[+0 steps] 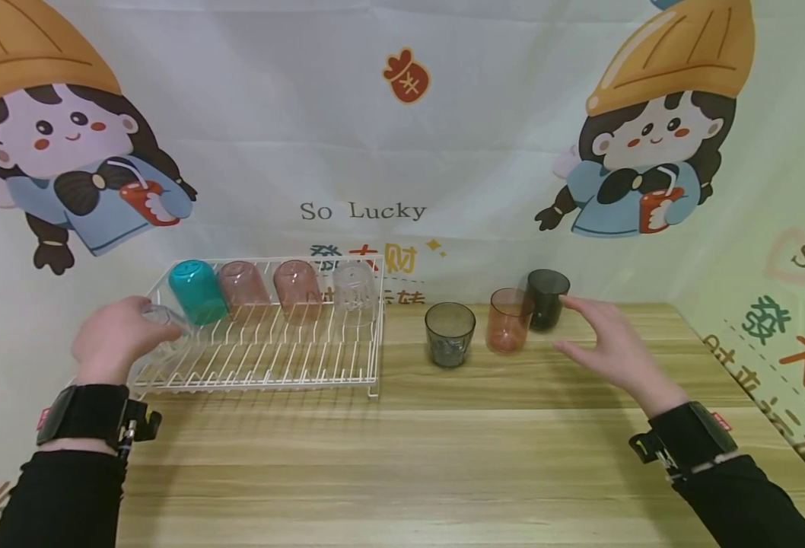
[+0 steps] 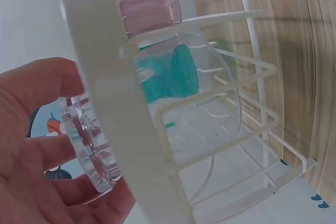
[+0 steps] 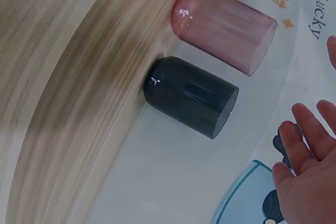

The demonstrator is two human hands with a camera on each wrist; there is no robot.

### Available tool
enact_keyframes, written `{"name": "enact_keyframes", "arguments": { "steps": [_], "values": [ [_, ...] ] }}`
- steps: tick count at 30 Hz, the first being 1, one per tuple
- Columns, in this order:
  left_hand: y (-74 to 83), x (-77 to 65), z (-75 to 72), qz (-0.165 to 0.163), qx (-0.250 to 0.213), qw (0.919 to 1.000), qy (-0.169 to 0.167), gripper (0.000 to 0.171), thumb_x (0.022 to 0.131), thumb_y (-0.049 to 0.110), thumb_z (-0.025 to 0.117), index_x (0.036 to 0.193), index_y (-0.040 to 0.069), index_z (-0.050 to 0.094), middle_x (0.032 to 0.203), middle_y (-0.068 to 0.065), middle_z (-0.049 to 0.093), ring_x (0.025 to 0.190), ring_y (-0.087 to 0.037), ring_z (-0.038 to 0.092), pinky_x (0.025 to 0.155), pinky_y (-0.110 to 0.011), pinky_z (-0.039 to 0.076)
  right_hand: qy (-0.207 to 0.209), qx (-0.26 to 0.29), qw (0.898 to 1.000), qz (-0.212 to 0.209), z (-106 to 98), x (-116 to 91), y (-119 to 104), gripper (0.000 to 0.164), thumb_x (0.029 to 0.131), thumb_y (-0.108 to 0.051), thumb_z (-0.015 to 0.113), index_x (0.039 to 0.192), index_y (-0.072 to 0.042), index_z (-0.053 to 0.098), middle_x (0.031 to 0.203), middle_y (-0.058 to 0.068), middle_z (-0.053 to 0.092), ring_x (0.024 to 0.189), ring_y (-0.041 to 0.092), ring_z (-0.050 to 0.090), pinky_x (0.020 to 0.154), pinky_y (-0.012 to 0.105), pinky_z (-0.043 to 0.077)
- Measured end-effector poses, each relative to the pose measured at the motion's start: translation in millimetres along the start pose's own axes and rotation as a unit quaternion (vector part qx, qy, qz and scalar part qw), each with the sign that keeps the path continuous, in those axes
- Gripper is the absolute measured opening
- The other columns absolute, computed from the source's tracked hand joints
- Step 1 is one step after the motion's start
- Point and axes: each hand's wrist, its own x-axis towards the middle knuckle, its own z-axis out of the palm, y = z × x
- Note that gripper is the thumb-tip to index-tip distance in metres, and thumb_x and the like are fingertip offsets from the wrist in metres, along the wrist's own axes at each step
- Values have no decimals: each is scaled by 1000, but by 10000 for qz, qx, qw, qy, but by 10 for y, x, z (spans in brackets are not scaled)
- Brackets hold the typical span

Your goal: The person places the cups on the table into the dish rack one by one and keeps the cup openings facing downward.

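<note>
In the head view, my left hand [image 1: 111, 335] grips a clear glass [image 1: 175, 347] at the left end of the white rack [image 1: 259, 387], beside a teal glass [image 1: 198, 295]. My right hand [image 1: 611, 346], spread and holding nothing, is near a black glass [image 1: 546, 303].

In the left wrist view, the clear glass is base-up in my grasp.

In the right wrist view, the black glass stands upright beside a pink glass [image 3: 223, 30].

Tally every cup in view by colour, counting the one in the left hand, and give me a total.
Clear cups: 2
Black cup: 1
Grey cup: 1
Pink cups: 3
Teal cup: 1
Total: 8
</note>
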Motion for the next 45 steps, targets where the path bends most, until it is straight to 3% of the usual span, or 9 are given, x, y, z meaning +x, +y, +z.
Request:
{"name": "enact_keyframes", "arguments": {
  "steps": [11,32,45],
  "values": [
    [18,47,-25,-7,136,9995,-268,68,77,42,68,121,-8,50,113,-34,53,89,-45,49,54,-45,45,37,-20,10000,18,28,-12,22,66,77,-13,77,133,4,46,130,26,52,120,43,45,100,59,34],
    [-24,73,-8,-71,228,9956,-909,82,80,43,64,135,-12,36,125,-39,43,97,-49,45,62,-50,46,50,-143,9999,8,28,-16,29,66,77,-14,77,133,3,47,130,25,53,120,43,45,100,59,35],
    [-71,74,9,-217,253,9961,-815,77,81,39,63,133,-11,37,124,-38,44,95,-48,46,60,-47,46,36,-152,9999,-2,23,-12,12,66,77,-15,76,134,3,46,130,26,52,120,43,45,100,59,34]
  ]
}}
